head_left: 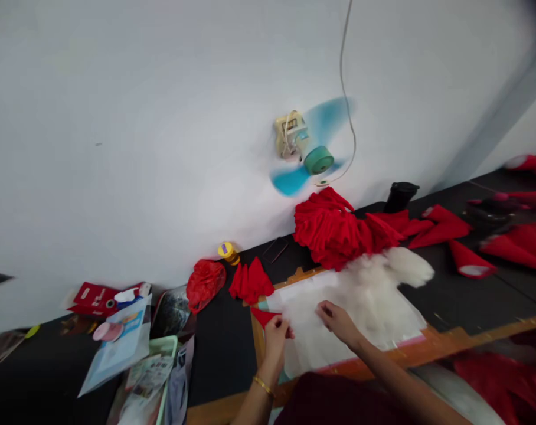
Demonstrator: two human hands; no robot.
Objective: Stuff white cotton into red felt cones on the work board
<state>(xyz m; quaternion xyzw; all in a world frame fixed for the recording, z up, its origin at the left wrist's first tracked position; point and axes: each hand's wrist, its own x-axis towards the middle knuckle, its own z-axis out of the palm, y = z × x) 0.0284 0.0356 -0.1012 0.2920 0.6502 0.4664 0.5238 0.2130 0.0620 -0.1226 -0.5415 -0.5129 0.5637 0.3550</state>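
My left hand point(277, 333) is closed at the left side of a white sheet point(307, 348), its fingers on a small red cloth piece point(264, 316). My right hand point(336, 321) hangs over the middle of that sheet with thumb and fingertips pinched together. Whatever sits in the pinch, if anything, is too small to make out. Fluffy white stuffing point(374, 289) spreads over the sheet to the right of my right hand. Beyond the sheet lies a big heap of red cloth pieces point(327, 227), and a smaller red cloth bunch point(251, 281) is beyond my left hand.
A fan point(319, 159) with blurred blue blades hangs on the wall. Red cones point(471, 260) and a black cup point(401, 196) are at right. Leftward are a phone point(275, 250), a yellow-lidded jar point(228, 252), a red plastic bag point(206, 284) and a pale green basket point(164, 378).
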